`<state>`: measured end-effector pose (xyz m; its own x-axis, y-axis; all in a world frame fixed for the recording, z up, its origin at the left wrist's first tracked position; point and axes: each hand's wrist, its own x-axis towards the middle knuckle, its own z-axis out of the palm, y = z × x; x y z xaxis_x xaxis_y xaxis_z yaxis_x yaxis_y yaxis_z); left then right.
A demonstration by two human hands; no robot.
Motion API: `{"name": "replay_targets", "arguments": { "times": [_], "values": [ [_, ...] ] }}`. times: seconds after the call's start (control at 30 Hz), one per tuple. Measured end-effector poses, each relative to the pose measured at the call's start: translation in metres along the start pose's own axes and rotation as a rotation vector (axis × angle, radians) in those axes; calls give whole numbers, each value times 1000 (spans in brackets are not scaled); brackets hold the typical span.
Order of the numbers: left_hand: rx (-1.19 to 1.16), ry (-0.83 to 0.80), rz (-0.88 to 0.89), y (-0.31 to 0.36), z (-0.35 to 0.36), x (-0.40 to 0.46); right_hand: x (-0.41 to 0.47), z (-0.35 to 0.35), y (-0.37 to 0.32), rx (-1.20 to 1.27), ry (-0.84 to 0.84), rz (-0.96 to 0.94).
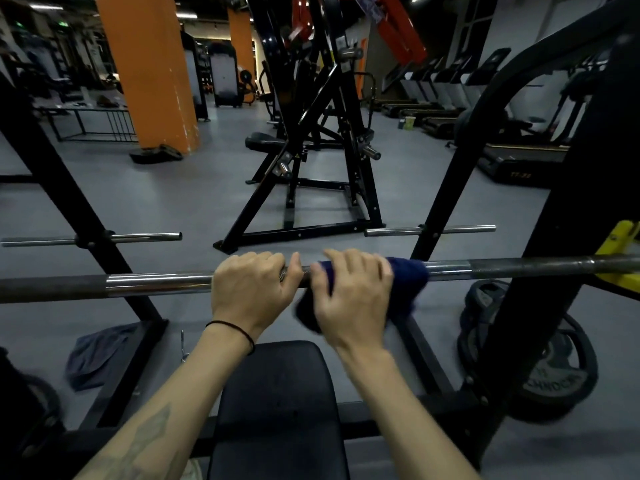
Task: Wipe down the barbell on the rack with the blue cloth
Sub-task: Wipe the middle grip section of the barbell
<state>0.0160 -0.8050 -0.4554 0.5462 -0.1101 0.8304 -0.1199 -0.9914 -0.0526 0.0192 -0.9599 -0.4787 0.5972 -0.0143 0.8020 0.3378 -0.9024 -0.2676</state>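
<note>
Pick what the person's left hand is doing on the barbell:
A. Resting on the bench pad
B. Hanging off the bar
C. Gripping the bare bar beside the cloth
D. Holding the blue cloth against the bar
C: the left hand curls round the bare barbell, while the right hand holds the blue cloth wrapped on the bar.

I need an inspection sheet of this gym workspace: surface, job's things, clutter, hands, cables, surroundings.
Surface: grey floor; black bench pad below the bar.
Job's things: barbell lies across the rack; blue cloth wrapped on it.
Clutter: weight plates lean at right; dark cloth on floor at left.
Hands: left hand grips the bare bar; right hand holds the cloth.
Cables: nothing seen.
Surroundings: orange pillar, treadmills, black machine.
</note>
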Motion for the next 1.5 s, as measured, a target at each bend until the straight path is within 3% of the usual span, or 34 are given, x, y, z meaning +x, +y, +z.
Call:
{"name": "replay_targets", "arguments": {
  "times": [0.17, 0.4, 0.53, 0.67, 0.77, 0.93, 1.1, 1.17, 1.3, 1.37, 1.5],
  "values": [
    [0, 19, 63, -4, -6, 1, 16, -12, 45, -80, -42, -264],
    [10, -48, -16, 0, -5, 3, 28, -61, 174, -187, 25, -21],
    [4, -45, -18, 3, -5, 4, 29, -32, 138, -216, 142, 263],
    [68, -76, 134, 28, -3, 12, 17, 2, 34, -67, 98, 79],
    [61, -122, 87, 44, -4, 16, 9, 2, -4, 22, 29, 9],
    [-31, -72, 244, 26, -3, -4, 17, -21, 75, -90, -31, -261],
    [56, -141, 293, 32, -4, -15, 30, -65, 187, -194, -11, -139],
    [117, -170, 272, 37, 1, -9, 27, -67, 198, -199, 13, -50],
    [148, -234, 235, 41, 4, 8, 29, -39, 156, -190, 150, 280],
    [139, -231, 236, 38, 7, 11, 25, -24, 114, -128, 157, 209],
    [142, -353, 284, 43, -7, 28, 9, -7, 24, 21, -12, -44]
  ]
}}
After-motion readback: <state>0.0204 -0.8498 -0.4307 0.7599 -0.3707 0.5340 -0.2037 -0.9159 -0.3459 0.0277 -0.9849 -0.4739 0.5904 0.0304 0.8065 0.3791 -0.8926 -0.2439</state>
